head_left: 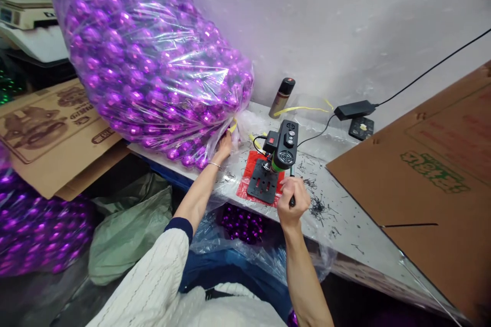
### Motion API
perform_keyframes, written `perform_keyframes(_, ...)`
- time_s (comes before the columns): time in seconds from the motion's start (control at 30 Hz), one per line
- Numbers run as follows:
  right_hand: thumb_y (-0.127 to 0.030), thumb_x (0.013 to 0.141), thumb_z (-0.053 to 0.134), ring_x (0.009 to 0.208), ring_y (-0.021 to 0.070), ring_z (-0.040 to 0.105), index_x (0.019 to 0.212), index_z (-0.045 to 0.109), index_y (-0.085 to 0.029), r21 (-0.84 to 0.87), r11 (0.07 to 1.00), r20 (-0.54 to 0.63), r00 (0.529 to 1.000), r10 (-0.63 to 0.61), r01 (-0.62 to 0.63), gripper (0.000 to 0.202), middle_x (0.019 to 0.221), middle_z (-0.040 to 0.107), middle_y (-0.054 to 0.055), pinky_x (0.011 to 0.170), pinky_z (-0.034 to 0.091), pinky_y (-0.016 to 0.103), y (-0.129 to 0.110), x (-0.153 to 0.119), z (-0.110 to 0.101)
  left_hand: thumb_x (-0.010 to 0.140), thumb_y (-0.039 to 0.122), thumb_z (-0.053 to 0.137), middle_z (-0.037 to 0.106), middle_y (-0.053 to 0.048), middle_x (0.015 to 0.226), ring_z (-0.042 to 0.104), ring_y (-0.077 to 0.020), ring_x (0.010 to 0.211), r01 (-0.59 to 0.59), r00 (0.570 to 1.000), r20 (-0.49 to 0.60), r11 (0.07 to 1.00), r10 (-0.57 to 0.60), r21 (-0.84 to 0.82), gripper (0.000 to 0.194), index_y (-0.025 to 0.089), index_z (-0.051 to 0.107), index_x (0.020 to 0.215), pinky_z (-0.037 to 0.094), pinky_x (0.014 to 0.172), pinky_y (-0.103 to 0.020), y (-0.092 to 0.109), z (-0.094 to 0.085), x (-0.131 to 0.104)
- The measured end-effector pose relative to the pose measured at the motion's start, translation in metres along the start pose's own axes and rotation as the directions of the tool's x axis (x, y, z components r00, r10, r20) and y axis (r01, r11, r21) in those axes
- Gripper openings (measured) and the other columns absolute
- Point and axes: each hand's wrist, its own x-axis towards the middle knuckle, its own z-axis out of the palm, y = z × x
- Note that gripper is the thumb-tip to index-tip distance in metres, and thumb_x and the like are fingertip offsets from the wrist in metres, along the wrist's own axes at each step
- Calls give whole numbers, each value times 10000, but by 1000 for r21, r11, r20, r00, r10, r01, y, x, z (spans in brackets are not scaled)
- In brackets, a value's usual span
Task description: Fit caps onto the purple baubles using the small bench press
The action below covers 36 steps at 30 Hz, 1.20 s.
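A large clear plastic bag of shiny purple balls (153,71) lies on the white table, its gathered neck toward the middle. At that neck, by a yellow tie (233,125), is my left hand (225,144), its fingers pinched on the plastic. My right hand (293,196) is wrapped round a dark-handled tool (292,201), just right of a small black device with round vents (287,145). The device stands on a black slotted plate (263,181) over a red sheet (247,173). What the tool's far end touches is hidden.
Behind the device are a spray can (282,97), a black power adapter (355,109) with its cable, and yellow strips (303,109). Black clippings (317,207) litter the table. Cardboard boxes stand right (429,179) and left (57,133). Purple balls (243,222) show below the table edge.
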Motion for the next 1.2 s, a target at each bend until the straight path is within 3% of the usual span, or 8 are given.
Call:
perform_keyframes(0.2, -115, 951, 434, 642, 130, 563, 702, 491, -221, -7, 1000, -1, 1000, 9, -9, 277, 672, 572, -1, 615, 438, 280, -1, 0, 1, 919, 253, 631, 664, -113, 1296, 670, -215, 1112, 92, 987, -64, 852, -145, -516, 469, 176, 526, 1370, 539, 975, -361, 9, -33, -38)
perform_keyframes(0.3, -124, 954, 431, 645, 132, 563, 701, 488, -223, -5, 1000, 1, 1000, 16, -16, 278, 674, 571, 1, 618, 437, 286, -1, 0, 0, 903, 307, 664, 711, -63, 1195, 720, -174, 938, 169, 980, 100, 449, -175, -877, 476, 245, 548, 1360, 584, 808, -288, 15, -55, -78)
perform_keyframes(0.4, -133, 955, 433, 648, 136, 568, 698, 487, -224, 0, 1000, 0, 1000, 14, -14, 278, 676, 576, 3, 622, 438, 292, -1, 0, 0, 893, 363, 675, 741, -87, 1086, 722, -149, 786, 310, 944, 289, 131, -161, -942, 397, 180, 625, 1241, 562, 635, -220, 21, -63, -121)
perform_keyframes(0.73, -174, 963, 425, 656, 142, 576, 704, 506, -221, -16, 999, 16, 999, 45, -45, 276, 683, 594, 9, 649, 454, 302, 1, -2, 0, 834, 306, 720, 760, -68, 923, 737, -175, 806, 504, 841, 509, -74, -185, -860, 253, 142, 671, 1020, 572, 685, -244, 29, 3, -198)
perform_keyframes(0.83, -175, 961, 426, 657, 144, 576, 713, 514, -221, -14, 999, 20, 999, 42, -42, 267, 684, 594, 10, 645, 453, 300, 1, -2, -1, 868, 392, 656, 751, -64, 920, 712, -162, 727, 544, 826, 532, 17, -187, -839, 318, 157, 666, 1083, 548, 627, -254, 26, 18, -195)
perform_keyframes(0.93, -159, 954, 436, 662, 147, 582, 731, 529, -219, -2, 999, 11, 999, 34, -34, 249, 684, 598, 11, 647, 459, 298, 1, -2, -1, 895, 423, 611, 740, -64, 1086, 710, -161, 787, 509, 860, 471, 283, -196, -813, 437, 215, 599, 1279, 550, 654, -267, 26, 32, -188)
perform_keyframes(1.1, -148, 952, 436, 672, 144, 588, 753, 547, -213, -13, 1000, 30, 999, 24, -24, 236, 698, 603, 16, 654, 465, 292, 2, -2, -2, 828, 490, 729, 704, -85, 1207, 686, -226, 1010, 146, 985, 156, 817, -70, -558, 555, 219, 612, 1299, 564, 863, -352, 22, 51, -173)
perform_keyframes(1.2, -136, 950, 436, 674, 140, 581, 766, 548, -211, -14, 1000, 34, 999, 7, -6, 228, 701, 601, 16, 653, 461, 286, 1, -2, -2, 768, 475, 811, 718, -96, 1124, 678, -252, 1002, -51, 995, 66, 949, 75, -313, 634, 208, 623, 1311, 536, 938, -402, 16, 56, -166)
